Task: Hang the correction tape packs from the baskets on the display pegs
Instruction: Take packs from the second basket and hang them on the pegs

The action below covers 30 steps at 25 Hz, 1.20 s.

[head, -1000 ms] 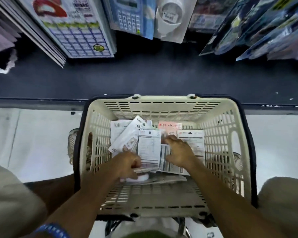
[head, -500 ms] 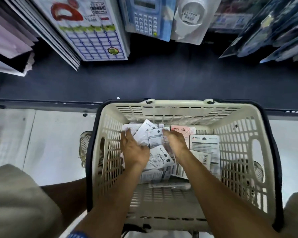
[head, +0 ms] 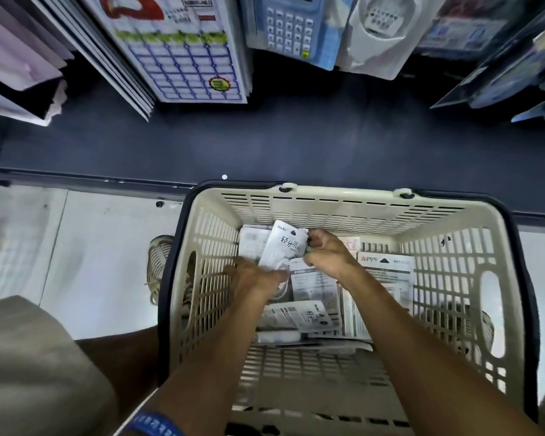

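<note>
- Correction tape pack: white, printed face up, lifted clear of the pile inside the basket. It is held between both hands and has not left the basket.
- Left hand: fingers curled around the near end of the pack, gripping it.
- Right hand: fingers curled, pinching the far right edge of the same pack.
- Remaining packs: a loose pile lies under and on the near side of both hands; one larger card lies just beyond the right wrist. The exact count cannot be told.
- Basket: cream, slatted, standing on the floor below both forearms.
- Display goods: hanging items appear well beyond the hands, above a dark shelf base. No peg and no hung correction tape can be made out.
- Progress, as a judgement: early in the cycle. One pack is grasped, none is visibly hung, and most of the stock is left to lift and hang.
</note>
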### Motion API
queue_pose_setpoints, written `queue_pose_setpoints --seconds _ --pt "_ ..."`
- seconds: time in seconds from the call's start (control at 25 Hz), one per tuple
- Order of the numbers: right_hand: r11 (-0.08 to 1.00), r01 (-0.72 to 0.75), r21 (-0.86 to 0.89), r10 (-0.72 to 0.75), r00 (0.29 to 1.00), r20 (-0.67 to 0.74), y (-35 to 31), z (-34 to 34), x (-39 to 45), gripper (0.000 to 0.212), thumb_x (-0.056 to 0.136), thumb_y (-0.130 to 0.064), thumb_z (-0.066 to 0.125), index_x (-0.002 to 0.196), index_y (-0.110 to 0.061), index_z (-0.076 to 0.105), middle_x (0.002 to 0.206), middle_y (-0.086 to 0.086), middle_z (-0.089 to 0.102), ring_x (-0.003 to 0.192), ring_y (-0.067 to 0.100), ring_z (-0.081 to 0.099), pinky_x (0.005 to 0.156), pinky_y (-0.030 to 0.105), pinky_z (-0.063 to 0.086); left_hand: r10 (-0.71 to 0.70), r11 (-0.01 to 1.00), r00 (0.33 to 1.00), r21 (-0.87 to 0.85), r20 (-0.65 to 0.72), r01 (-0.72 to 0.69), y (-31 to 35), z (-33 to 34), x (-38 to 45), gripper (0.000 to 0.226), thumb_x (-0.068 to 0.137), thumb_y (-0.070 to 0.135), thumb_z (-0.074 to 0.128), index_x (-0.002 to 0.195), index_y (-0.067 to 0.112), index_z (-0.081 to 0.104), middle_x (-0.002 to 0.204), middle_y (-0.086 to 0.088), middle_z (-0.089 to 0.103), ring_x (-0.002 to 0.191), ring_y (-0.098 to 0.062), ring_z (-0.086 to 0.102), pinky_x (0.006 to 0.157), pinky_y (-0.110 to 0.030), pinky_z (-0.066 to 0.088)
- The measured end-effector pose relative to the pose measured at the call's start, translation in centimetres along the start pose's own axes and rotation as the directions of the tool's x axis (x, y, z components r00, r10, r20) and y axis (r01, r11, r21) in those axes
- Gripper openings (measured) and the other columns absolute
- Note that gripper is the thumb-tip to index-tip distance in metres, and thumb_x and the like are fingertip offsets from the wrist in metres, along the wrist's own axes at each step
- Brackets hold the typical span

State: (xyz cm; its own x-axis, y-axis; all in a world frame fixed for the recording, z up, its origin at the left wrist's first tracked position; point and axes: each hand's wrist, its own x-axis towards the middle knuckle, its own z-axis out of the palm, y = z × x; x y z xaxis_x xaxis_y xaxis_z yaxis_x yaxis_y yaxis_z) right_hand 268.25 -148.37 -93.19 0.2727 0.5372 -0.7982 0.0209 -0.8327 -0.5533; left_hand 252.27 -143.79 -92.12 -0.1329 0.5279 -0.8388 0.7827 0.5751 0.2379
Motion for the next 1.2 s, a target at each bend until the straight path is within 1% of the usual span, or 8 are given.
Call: queue_pose_setpoints --seconds 0.16,0.24,0.4,0.6,0.68,0.84,1.0,1.2 --pt "0.989 0.069 -0.131 -0.072 0.997 -0.019 1.0 -0.5 0.0 0.044 0.077 0.003 0.063 0.109 -0.027 0.066 0.104 -0.005 0.071 0.099 0.018 0.067 0.082 0.031 0.055 0.251 0.907 0.968 0.355 -0.023 -0.227 -0.3 0.6 0.1 0.084 0.073 0.050 0.081 0.142 0.030 0.038 0.149 -0.012 0.031 0.136 -0.035 0.038 0.110 -0.053 0.041" --pt "0.992 0.052 -0.113 -0.057 0.998 -0.038 2.2 -1.5 -0.3 0.032 0.077 0.003 0.063 0.096 -0.022 0.073 0.097 -0.002 0.074 0.090 0.020 0.069 0.075 0.031 0.054 0.351 0.897 0.935 0.302 -0.047 -0.322 -0.5 0.9 0.3 0.091 0.064 0.051 0.089 0.139 0.029 0.041 0.147 -0.010 0.037 0.135 -0.031 0.040 0.110 -0.049 0.041" --pt "1.000 0.018 0.005 -0.017 0.996 -0.085 4.1 -2.4 -1.2 0.030 0.081 0.006 0.069 0.091 -0.021 0.075 0.099 -0.002 0.073 0.087 0.017 0.069 0.086 0.036 0.057 0.305 0.952 0.952 -0.034 -0.008 -0.305 -0.6 -0.1 1.9 0.117 0.054 0.036 0.099 0.146 0.027 0.027 0.135 -0.008 0.061 0.126 -0.031 0.058 0.104 -0.046 0.051" --pt "0.947 0.048 0.318 -0.025 0.997 -0.075 4.9 -2.7 -2.4 0.027 0.082 0.011 0.071 0.094 -0.012 0.075 0.115 -0.002 0.073 0.081 0.005 0.070 0.069 0.017 0.056 0.207 0.915 0.917 0.263 0.342 -0.305 -0.3 -1.4 3.1 0.089 0.045 0.048 0.098 0.120 0.022 0.058 0.109 0.007 0.070 0.099 -0.017 0.068 0.089 -0.038 0.059" --pt "0.942 0.041 0.334 -0.032 0.999 -0.034 5.2 -3.4 -2.8 0.018 0.083 0.006 0.072 0.095 -0.006 0.077 0.122 -0.013 0.070 0.088 0.004 0.072 0.071 0.021 0.055 0.149 0.889 0.889 0.334 0.434 -0.312 -0.9 -0.8 2.8 0.078 0.042 0.048 0.098 0.107 0.022 0.064 0.098 0.008 0.073 0.091 -0.013 0.068 0.085 -0.035 0.060" --pt "0.933 0.023 0.358 -0.027 1.000 0.008 5.9 -4.7 -3.3 0.018 0.084 0.000 0.076 0.086 -0.017 0.081 0.120 -0.004 0.073 0.103 0.017 0.070 0.082 0.026 0.054 0.215 0.882 0.883 0.306 0.417 -0.359 -0.5 -0.3 2.2 0.059 0.049 0.039 0.098 0.089 0.029 0.057 0.085 0.011 0.070 0.071 -0.004 0.066 0.045 -0.017 0.053" --pt "0.908 0.038 0.416 -0.022 0.999 -0.043 5.7 -5.9 -3.9 0.017 0.090 -0.019 0.071 0.105 -0.018 0.080 0.114 0.000 0.076 0.111 0.023 0.068 0.098 0.038 0.048 0.263 0.887 0.877 0.257 0.402 -0.384 -0.6 -1.8 1.0 0.066 0.040 0.046 0.096 0.087 0.031 0.052 0.091 0.014 0.069 0.077 0.001 0.059 0.056 -0.019 0.044" --pt "0.863 0.046 0.502 0.034 0.988 -0.148 4.6 -8.3 -7.2 0.024 0.102 -0.027 0.056 0.109 -0.015 0.076 0.106 0.007 0.078 0.092 0.025 0.071 0.083 0.037 0.055 0.390 0.856 0.828 0.172 0.403 -0.487 -0.3 -6.7 -3.1 0.064 0.048 0.027 0.101 0.088 0.030 0.051 0.070 0.021 0.072 0.064 0.009 0.067 0.050 -0.009 0.049"
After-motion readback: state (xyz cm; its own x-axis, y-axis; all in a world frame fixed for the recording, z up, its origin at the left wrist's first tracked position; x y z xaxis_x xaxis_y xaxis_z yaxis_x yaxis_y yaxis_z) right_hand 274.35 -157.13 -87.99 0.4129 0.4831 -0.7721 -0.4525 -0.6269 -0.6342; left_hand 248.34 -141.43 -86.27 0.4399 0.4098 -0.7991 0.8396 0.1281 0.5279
